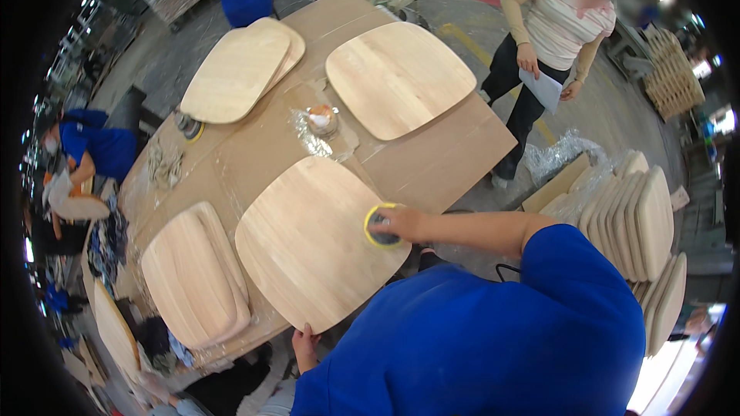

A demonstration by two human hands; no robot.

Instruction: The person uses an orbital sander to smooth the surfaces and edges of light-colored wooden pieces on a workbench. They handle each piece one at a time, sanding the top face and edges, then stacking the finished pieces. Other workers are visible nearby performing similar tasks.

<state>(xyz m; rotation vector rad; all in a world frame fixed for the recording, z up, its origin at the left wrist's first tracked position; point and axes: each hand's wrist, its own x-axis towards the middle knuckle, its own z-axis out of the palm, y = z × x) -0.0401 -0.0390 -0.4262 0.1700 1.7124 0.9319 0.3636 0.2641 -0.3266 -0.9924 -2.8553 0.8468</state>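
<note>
A rounded, pale wooden panel (312, 239) lies in front of me on a brown-covered table (455, 162). My right hand (397, 223) is closed around a round sander (378, 236) with a yellow rim, which rests on the panel's right side. At the panel's near edge, my left hand (306, 345) grips the wood, its fingertips showing on top and the rest partly hidden by my blue sleeve. To the left, close by, is a small stack of similar panels (189, 281).
Farther off lie another panel (401, 77), two overlapping panels (235, 73), a second sander (189, 127), a cloth (164, 166) and a plastic-wrapped container (322, 120). Several panels (628, 219) are stacked at right. A person (551, 31) stands beyond the table; others in blue are around it.
</note>
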